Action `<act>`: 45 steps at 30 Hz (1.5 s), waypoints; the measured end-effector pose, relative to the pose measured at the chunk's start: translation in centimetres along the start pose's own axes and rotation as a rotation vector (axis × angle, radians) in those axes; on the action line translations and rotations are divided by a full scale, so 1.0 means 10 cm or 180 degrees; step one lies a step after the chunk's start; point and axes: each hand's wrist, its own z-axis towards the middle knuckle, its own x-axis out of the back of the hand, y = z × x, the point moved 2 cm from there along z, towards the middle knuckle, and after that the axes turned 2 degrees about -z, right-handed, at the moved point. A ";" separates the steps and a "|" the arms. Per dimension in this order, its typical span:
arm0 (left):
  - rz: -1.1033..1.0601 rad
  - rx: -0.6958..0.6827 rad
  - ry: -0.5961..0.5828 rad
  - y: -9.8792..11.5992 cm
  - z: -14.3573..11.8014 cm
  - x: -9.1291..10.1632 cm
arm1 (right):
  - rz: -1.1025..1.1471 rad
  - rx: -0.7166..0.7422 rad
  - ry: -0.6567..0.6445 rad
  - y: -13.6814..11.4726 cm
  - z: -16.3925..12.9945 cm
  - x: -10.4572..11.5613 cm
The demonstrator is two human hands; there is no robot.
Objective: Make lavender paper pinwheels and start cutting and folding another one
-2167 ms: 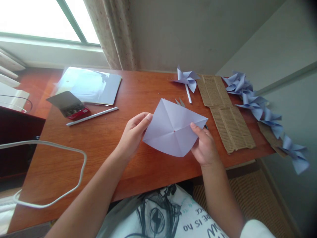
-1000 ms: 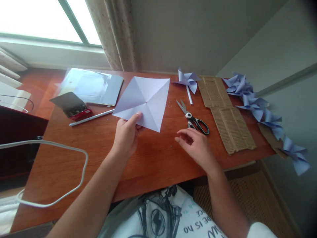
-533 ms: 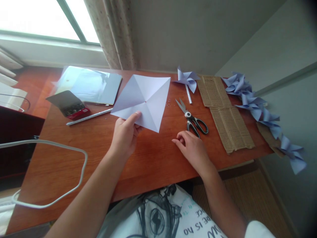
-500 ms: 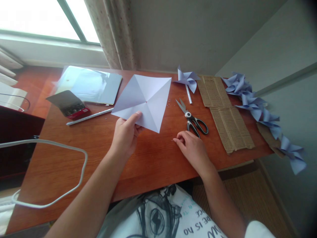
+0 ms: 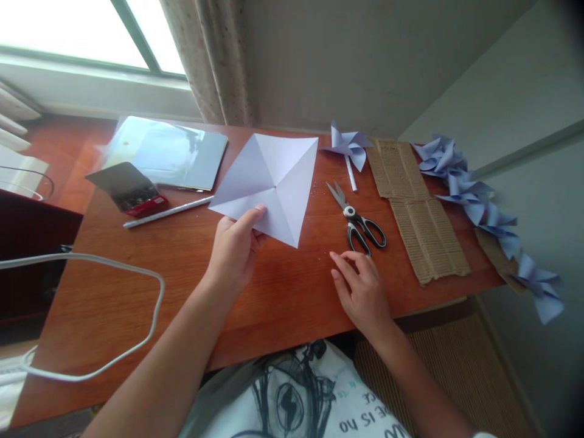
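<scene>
My left hand [image 5: 235, 249] pinches the near corner of a pale lilac paper square [image 5: 271, 182] creased along both diagonals, holding it tilted up above the wooden table [image 5: 182, 274]. My right hand [image 5: 362, 289] rests on the table with its fingers apart and holds nothing. Black-handled scissors [image 5: 358, 220] lie shut just beyond its fingertips. A finished lilac paper pinwheel [image 5: 347, 146] on a white stick lies behind the scissors.
Corrugated cardboard strips [image 5: 417, 210] lie at the right, with a row of several lilac pinwheels [image 5: 479, 204] past them at the table's edge. A glossy booklet [image 5: 166, 153], a red box of pins [image 5: 134, 194] and a white stick [image 5: 166, 212] lie at the left. A white cable [image 5: 91, 316] loops at the near left.
My right hand let go of the paper and dropped to the table near the uncovered scissors. My left hand carried the paper left and away, and holds it alone.
</scene>
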 end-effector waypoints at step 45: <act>0.0106 -0.0018 0.0067 -0.01 0.03 0.02 | -0.0385 -0.0008 -0.0250 -0.02 0.84 -0.32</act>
